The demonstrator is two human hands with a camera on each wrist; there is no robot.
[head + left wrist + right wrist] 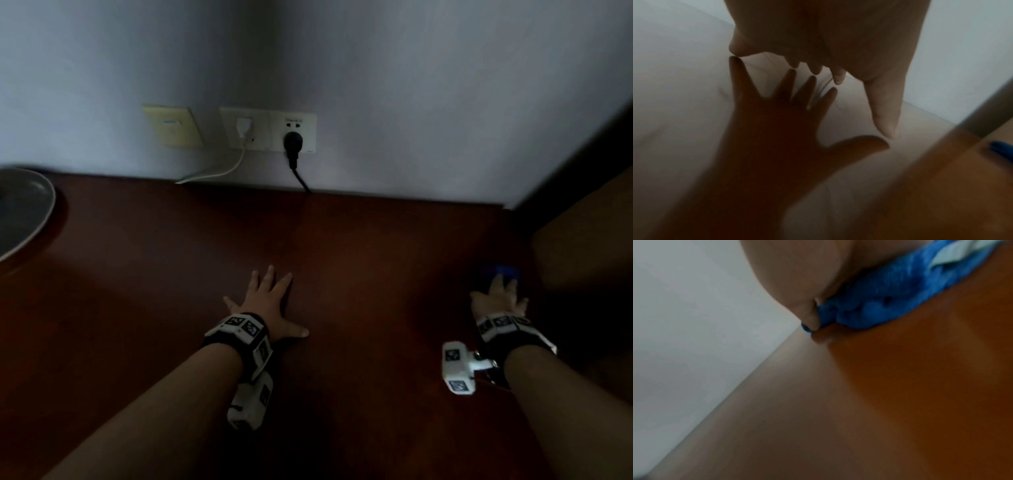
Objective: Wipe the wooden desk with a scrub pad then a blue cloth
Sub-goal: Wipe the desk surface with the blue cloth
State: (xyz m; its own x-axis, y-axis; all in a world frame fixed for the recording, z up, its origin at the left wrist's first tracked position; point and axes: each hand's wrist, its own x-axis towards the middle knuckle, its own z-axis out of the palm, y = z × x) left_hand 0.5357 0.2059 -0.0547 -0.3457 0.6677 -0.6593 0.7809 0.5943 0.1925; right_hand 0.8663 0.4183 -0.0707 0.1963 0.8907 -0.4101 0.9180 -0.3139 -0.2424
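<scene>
The dark reddish wooden desk [342, 246] fills the lower head view, up to the wall. My right hand [498, 298] lies flat with spread fingers on the blue cloth [503, 272] near the desk's right edge. Most of the cloth is hidden under the palm in the head view. In the right wrist view the fluffy blue cloth [896, 293], with a white tag, sits pressed under my right hand [809, 288] on the desk. My left hand [270, 305] rests flat on the bare wood mid-desk, fingers spread, holding nothing. The left wrist view shows my left hand [838, 48] above its reflection. No scrub pad is in view.
A grey round dish [20, 212] sits at the desk's far left. On the wall behind are a switch plate [173, 126] and sockets with a white plug [244, 127] and a black plug [293, 142], their cords dropping behind the desk. A brown surface [582, 246] adjoins on the right.
</scene>
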